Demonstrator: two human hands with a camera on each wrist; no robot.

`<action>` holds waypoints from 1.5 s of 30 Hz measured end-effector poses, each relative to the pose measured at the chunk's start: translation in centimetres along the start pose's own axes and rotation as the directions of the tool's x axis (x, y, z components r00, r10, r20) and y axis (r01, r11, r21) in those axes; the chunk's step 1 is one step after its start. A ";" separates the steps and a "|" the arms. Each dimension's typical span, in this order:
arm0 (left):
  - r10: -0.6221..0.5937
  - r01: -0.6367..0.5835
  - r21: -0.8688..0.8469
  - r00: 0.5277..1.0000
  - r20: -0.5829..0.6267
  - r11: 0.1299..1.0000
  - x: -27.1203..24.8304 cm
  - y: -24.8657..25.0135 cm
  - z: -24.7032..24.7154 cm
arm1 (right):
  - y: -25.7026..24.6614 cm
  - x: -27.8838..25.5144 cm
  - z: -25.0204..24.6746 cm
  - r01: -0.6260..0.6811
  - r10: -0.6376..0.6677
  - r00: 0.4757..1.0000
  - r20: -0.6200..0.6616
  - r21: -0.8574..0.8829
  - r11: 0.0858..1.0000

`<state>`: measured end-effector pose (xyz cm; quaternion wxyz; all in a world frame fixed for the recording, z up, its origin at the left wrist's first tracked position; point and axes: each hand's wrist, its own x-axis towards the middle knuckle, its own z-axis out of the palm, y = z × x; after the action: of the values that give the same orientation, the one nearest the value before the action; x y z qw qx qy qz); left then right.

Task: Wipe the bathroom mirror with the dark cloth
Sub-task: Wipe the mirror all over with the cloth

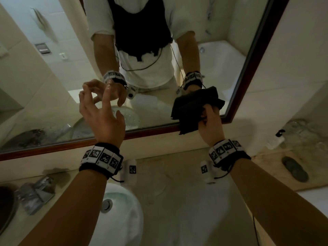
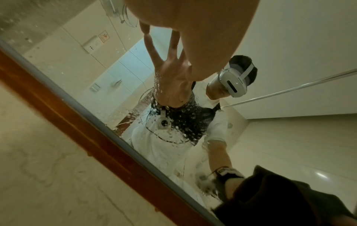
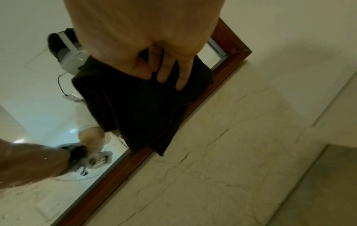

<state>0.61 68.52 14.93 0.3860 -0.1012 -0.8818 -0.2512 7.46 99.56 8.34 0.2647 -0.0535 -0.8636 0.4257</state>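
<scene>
The wood-framed bathroom mirror [image 1: 53,68] fills the wall ahead; the left wrist view shows water drops on its glass [image 2: 183,119]. My right hand [image 1: 209,121] grips the bunched dark cloth [image 1: 191,107] and holds it against the mirror's lower right corner, where it hangs over the frame [image 1: 150,129]. In the right wrist view my fingers [image 3: 164,71] curl into the cloth [image 3: 139,107]. My left hand [image 1: 104,114] is raised at the mirror's lower middle, fingers spread and holding nothing, with one fingertip [image 2: 144,32] touching the glass.
Below the mirror a marble counter [image 1: 177,183] holds a white basin [image 1: 120,210] with a chrome tap [image 1: 37,194] at its left. A pump bottle [image 1: 276,139] and a dark oval object [image 1: 294,169] sit at the right. The wall [image 1: 292,68] flanks the mirror's right side.
</scene>
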 end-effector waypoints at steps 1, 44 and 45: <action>0.005 -0.005 0.000 1.000 0.006 1.000 0.0 -0.1 -0.1 | -0.2 0.0 0.5 -0.011 0.011 1.000 -0.015 0.014 1.000; -0.176 0.152 0.135 0.967 0.183 0.979 -1.2 7.9 0.2 | -3.7 5.0 -7.9 0.047 -0.047 0.998 -0.031 -0.001 0.999; -0.181 0.158 0.130 0.966 0.186 0.979 -1.1 7.9 0.1 | -4.9 5.8 -8.3 0.065 -0.064 0.997 -0.053 0.013 0.998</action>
<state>4.27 75.32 16.93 0.2789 -0.0272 -0.9341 -0.2212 7.34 104.15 18.57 0.3012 -0.0346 -0.8545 0.4218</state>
